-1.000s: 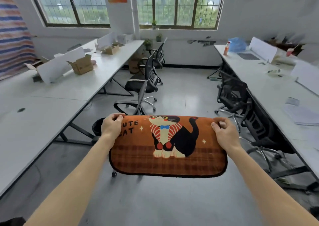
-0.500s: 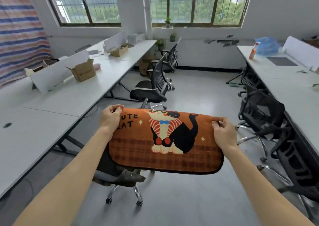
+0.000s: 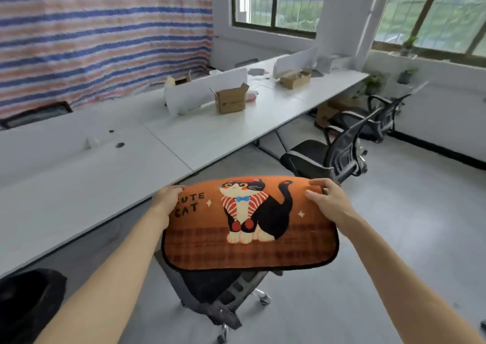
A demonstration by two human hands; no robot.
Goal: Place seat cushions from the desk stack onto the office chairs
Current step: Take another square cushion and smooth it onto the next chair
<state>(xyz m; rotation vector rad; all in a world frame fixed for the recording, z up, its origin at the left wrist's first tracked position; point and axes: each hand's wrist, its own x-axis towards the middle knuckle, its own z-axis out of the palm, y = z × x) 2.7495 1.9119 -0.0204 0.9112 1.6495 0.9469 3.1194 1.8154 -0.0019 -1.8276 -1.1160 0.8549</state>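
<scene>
While both arms are stretched out in front, I see the left hand (image 3: 168, 199) gripping the far left corner of the seat cushion (image 3: 249, 228), fingers curled over its far edge. The right hand (image 3: 328, 204) grips the far right corner, thumb on top and fingers wrapped over the edge.

The cushion is orange with black trim. Its cat print and "CUTE CAT" lettering face up toward me. It is held between the two hands, directly over the seat of a black office chair (image 3: 221, 291). The chair's base and casters show below the cushion's near edge. I can't tell if the cushion touches the seat.

A white desk (image 3: 105, 186) runs along the left, near that chair. An open cardboard box (image 3: 231, 99) stands on it beside a white divider panel (image 3: 200, 94), with a second box (image 3: 295, 78) further back.

Two more chairs stand further along the desk: a second chair (image 3: 328, 157) and a third chair (image 3: 378, 117) behind it. A striped tarp (image 3: 105, 36) covers the back-left wall. I can't identify the black object (image 3: 29, 304) at bottom left.
</scene>
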